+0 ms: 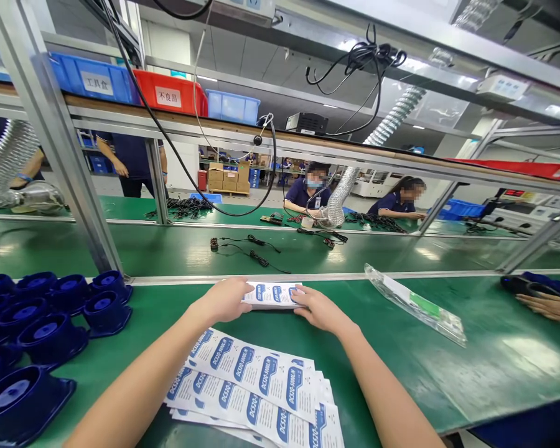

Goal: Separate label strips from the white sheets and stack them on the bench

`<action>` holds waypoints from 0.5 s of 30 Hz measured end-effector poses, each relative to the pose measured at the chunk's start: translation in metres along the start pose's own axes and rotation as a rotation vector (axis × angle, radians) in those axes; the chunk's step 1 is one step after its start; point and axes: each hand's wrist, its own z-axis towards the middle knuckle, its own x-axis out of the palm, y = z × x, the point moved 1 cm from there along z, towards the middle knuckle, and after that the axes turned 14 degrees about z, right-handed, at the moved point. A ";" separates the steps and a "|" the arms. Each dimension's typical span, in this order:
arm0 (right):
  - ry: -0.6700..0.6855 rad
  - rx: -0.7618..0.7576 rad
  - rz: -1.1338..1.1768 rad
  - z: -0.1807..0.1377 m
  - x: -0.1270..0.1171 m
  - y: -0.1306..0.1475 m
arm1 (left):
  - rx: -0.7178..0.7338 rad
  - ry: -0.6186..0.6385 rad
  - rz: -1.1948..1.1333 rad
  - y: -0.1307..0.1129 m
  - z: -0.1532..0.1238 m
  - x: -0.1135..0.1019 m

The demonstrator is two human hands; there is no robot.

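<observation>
A stack of printed label sheets (pixel 273 295), white with blue print, lies near the rail at the back of the green bench. My left hand (pixel 227 300) grips its left end, fingers closed along the edge. On the opposite end, my right hand (pixel 321 307) holds the stack with thumb and fingers at the side. Closer to me, between my forearms, more label sheets (pixel 256 379) are fanned out in an uneven pile. Their blue blocks carry the print "DC520-5000L/H".
Several dark blue plastic housings (pixel 51 339) crowd the left side. A clear plastic bag (pixel 415 305) lies to the right, near a co-worker's hand (pixel 548 306). Black cables (pixel 256 249) rest beyond the metal rail (pixel 317 277). Co-workers sit across the line.
</observation>
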 end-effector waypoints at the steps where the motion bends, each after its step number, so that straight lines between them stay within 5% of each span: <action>1: 0.026 -0.002 0.000 0.000 0.000 -0.001 | 0.006 0.004 -0.006 0.001 0.001 0.002; 9: -0.097 -0.150 0.004 -0.001 -0.004 0.001 | 0.025 0.036 -0.040 0.001 0.007 0.016; 15: -0.189 -0.354 0.157 0.001 -0.003 0.026 | 0.137 0.121 -0.016 -0.025 0.010 0.016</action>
